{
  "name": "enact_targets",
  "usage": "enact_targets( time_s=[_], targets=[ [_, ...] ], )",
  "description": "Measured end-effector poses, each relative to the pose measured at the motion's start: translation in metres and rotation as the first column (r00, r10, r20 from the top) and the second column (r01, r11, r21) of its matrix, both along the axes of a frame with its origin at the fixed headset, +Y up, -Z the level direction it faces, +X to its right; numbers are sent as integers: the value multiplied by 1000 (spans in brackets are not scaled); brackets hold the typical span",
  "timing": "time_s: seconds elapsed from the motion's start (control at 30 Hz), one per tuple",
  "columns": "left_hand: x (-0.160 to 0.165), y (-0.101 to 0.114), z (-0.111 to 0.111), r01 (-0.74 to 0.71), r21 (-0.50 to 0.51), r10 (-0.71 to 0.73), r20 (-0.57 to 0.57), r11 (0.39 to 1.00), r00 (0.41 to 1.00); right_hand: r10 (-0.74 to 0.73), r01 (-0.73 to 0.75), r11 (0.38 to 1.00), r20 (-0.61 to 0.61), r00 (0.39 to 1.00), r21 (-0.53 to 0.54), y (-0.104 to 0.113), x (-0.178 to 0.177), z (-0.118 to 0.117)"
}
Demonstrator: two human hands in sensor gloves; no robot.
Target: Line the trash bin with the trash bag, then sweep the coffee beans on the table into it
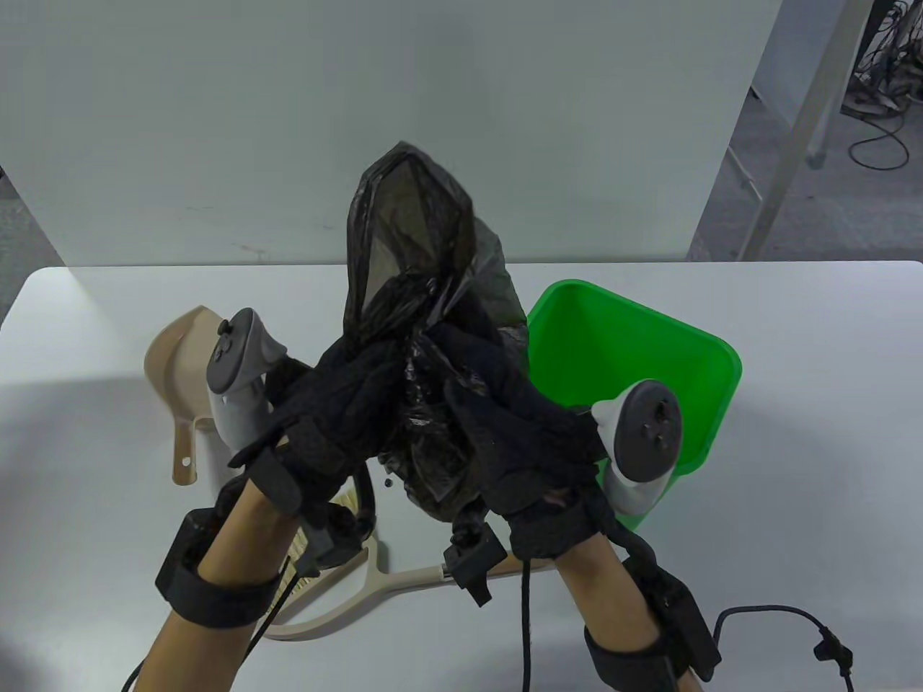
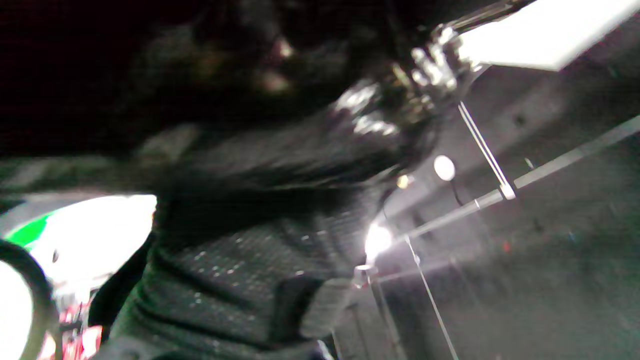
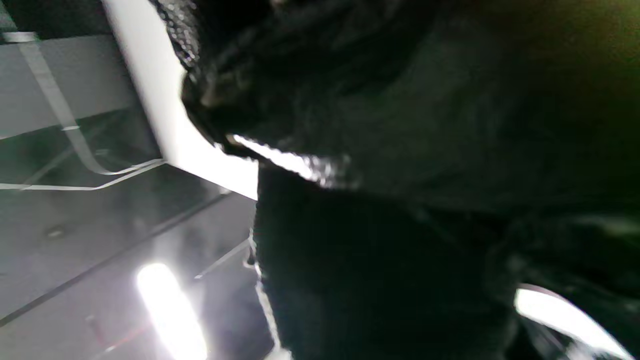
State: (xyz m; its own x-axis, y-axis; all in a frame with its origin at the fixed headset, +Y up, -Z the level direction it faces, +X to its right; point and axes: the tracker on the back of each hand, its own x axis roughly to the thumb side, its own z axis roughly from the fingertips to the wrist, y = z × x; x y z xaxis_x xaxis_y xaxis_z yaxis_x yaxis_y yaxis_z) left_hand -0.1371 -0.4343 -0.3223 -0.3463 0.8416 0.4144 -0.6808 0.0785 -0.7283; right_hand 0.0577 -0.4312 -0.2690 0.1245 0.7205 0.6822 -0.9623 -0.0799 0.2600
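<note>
Both hands hold a black trash bag (image 1: 407, 238) up above the table, its mouth billowing open toward the far side. My left hand (image 1: 346, 393) grips the crumpled plastic from the left and my right hand (image 1: 505, 411) grips it from the right, fingers curled into the folds. The green trash bin (image 1: 685, 360) stands unlined just right of the hands. One dark coffee bean (image 1: 389, 484) shows on the table under the bag. In the left wrist view, shiny bag plastic (image 2: 400, 100) fills the upper middle; the right wrist view shows only dark glove and bag (image 3: 400, 125).
A beige dustpan (image 1: 177, 360) lies left of the hands. A beige brush (image 1: 346, 598) with pale bristles lies on the table (image 1: 829, 468) beneath my forearms. A black cable (image 1: 786, 620) trails at the front right. A white panel stands behind the table.
</note>
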Motion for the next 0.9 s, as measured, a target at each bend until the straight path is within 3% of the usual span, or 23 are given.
enact_targets(
  time_s=[0.13,0.23,0.33,0.5,0.57,0.6,0.63,0.67,0.73,0.8,0.9],
  targets=[
    [43,32,11,-94,31,88,171,995,981,-30,14,985,94,995,174,31,25,30],
    [70,36,8,-103,1,97,323,995,941,-3,-37,976,180,984,216,37,44,43],
    [93,23,-4,-114,-60,129,387,992,913,18,-66,978,231,973,200,28,62,41],
    [124,-31,-49,-47,-217,135,409,975,902,1,-10,999,277,961,31,-14,98,8],
    [125,-51,-70,18,-297,97,369,955,924,12,5,998,303,953,-55,-29,109,-2],
    [119,-60,-81,93,-331,6,287,939,958,19,17,994,334,942,-105,-36,116,-5],
    [114,-64,-84,142,-360,-79,183,922,980,31,20,991,363,931,-134,-41,120,-6],
    [103,-67,-90,204,-347,-232,-42,915,972,84,0,982,433,898,-190,-46,129,-6],
    [88,-66,-95,365,-230,-429,-372,902,823,210,-71,963,558,803,-260,-51,142,-4],
    [71,-60,-93,563,-170,-520,-654,809,550,321,-127,937,664,676,-324,-57,157,0],
    [57,-57,-93,711,-227,-591,-742,665,316,468,-188,879,720,512,-437,-68,175,5]
  ],
)
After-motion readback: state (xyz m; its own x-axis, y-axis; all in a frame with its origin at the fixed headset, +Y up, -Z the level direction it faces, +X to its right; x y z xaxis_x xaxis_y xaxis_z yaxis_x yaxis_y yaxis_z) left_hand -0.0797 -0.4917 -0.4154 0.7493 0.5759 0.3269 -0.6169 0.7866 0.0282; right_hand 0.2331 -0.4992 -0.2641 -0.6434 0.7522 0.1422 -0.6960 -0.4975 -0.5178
